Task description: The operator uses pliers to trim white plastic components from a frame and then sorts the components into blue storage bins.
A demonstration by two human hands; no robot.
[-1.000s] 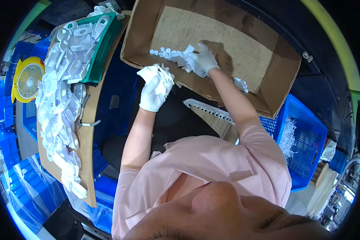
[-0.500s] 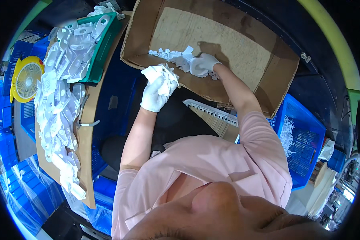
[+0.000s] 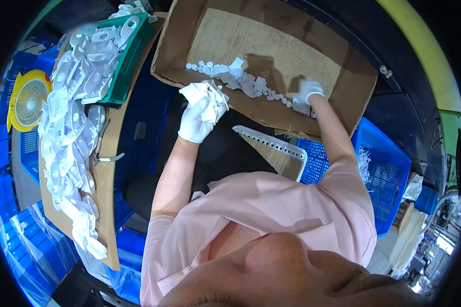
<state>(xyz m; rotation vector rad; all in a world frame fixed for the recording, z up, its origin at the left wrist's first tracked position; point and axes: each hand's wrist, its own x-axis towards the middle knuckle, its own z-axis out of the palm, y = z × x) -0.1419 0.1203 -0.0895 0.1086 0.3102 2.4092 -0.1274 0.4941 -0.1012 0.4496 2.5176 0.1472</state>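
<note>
Two gloved hands work: left hand [image 3: 197, 120] clenches white parts [image 3: 206, 97]; right hand [image 3: 308, 92], upper right, fingers curled in the box [image 3: 271, 30], nearer the parts row [image 3: 246, 82] stretching left.

A factory sorting station: blue crates [image 3: 379, 169] right of the right hand [image 3: 308, 91], white plastic parts [image 3: 69, 133] heaped on cardboard left of the left hand [image 3: 197, 120].
</note>
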